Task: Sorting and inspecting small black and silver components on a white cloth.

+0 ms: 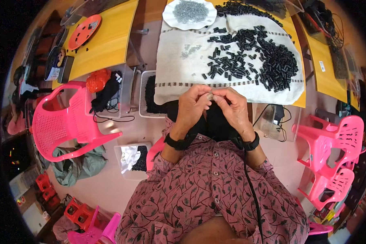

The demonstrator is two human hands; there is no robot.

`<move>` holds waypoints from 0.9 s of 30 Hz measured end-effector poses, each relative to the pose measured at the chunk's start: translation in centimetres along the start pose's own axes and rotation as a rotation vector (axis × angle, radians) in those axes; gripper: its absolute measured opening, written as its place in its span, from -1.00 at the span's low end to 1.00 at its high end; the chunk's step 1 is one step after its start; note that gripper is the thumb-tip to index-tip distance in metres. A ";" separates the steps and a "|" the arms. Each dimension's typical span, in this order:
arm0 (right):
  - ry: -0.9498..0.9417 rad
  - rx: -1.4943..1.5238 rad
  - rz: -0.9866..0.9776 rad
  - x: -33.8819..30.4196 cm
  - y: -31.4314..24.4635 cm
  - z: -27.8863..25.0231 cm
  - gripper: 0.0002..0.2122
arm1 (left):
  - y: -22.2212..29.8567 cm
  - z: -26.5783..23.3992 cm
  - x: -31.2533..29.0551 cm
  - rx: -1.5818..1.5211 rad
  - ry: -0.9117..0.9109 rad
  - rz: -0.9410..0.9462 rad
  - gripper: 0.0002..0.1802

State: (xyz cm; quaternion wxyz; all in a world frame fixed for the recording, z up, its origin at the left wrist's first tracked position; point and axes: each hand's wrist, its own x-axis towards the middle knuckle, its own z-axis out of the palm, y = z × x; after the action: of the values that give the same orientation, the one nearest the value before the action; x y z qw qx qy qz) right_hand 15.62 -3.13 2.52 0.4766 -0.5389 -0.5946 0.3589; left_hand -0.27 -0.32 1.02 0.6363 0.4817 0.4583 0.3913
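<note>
Left grip pinches beside right grip — plate holds clear pieces.

Pink chairs and yellow tables stand on pale flooring.

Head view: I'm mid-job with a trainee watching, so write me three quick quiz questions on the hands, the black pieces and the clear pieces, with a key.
1. True or false: the left hand and the right hand have their fingertips close together.
2. Fill in the blank: the larger heap of clear pieces lies on a scalloped plate whose colour is ____.
3. Multiple choice: on which side of the white cloth are the black pieces heaped most thickly?
A) the person's left
B) the person's right

Key: 1. True. 2. White. 3. B.
</note>
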 end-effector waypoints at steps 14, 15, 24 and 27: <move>-0.086 -0.030 -0.021 0.8 0.6 -0.5 -0.91 | 0.4 -1.0 1.4 -0.116 -0.111 -0.075 -0.84; -0.075 -0.038 -0.043 0.9 0.8 -0.4 -0.92 | 0.3 -1.1 1.5 -0.128 -0.127 -0.077 -0.84; -0.010 -0.080 -0.007 1.5 1.1 -0.1 -0.94 | -0.1 -1.0 3.5 0.394 0.199 0.264 -0.76; 0.001 -0.065 0.004 1.5 1.5 0.0 -0.95 | 0.1 -0.8 4.1 0.652 0.235 0.385 -0.70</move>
State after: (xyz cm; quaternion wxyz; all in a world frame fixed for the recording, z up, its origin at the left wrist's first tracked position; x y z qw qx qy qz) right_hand 16.08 -1.39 1.37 0.4585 -0.5556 -0.6046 0.3399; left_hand 0.07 3.81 0.21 0.3082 0.6877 0.5294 0.3897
